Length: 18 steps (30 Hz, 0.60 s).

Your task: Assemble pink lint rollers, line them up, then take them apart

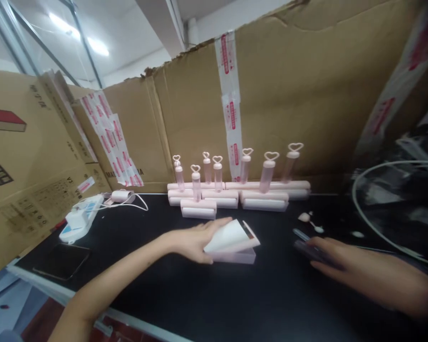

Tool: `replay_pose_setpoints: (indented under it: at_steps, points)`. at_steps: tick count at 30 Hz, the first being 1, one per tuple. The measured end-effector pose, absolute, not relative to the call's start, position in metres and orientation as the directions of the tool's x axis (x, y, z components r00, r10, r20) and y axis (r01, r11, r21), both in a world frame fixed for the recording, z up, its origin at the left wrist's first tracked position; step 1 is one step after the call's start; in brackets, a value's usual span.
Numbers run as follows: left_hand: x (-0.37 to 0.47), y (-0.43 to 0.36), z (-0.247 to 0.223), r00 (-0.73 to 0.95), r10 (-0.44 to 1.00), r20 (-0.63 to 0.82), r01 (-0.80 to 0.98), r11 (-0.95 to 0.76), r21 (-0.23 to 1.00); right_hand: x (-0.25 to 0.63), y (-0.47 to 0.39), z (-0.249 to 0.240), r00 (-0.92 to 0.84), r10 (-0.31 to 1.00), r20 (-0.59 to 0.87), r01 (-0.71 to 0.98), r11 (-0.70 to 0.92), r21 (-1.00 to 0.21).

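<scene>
Head view: I see left hand (194, 241) clamping pale box (235, 257); right hand (356, 263) gripping blurred tool (304, 247); slack fingers could drop either.

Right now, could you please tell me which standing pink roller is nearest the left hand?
The frontmost roller, directly beyond the left hand; it stands forward of all the others, which are nearer the cardboard.

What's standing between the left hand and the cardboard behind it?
In the head view, pink rollers with upright handles stand between the left hand and the cardboard.
</scene>
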State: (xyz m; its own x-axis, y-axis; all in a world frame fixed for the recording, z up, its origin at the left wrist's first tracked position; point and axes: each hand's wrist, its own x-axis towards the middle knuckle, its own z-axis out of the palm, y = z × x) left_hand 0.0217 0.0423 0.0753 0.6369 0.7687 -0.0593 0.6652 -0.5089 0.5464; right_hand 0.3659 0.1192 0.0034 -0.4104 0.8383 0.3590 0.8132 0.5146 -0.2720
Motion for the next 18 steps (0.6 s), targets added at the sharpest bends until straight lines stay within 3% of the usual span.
replay_pose_setpoints:
  at_steps: [3,6,9,13,18]
  points:
    - [0.030,0.069,0.078,0.619,0.785,-0.017,0.706,-0.547,0.449,0.355,0.101,0.032,-0.383,0.911,0.152,0.896,0.407,-0.180]
    - [0.044,0.081,0.071,0.526,0.846,0.087,0.735,-0.504,0.454,0.340,0.085,0.054,-0.342,0.891,0.299,0.920,0.382,-0.085]
    - [0.054,0.085,0.065,0.439,0.881,0.176,0.660,-0.449,0.603,0.330,0.077,0.059,-0.358,0.773,0.524,0.886,0.458,-0.071]
    - [0.049,0.077,0.068,0.284,0.882,0.377,0.448,-0.470,0.761,0.322,0.070,0.053,-0.298,0.738,0.605,0.794,0.544,-0.273]
    - [0.033,0.057,0.073,0.229,0.865,0.447,0.316,-0.500,0.806,0.304,0.060,0.053,-0.416,0.791,0.448,0.653,0.603,-0.458]
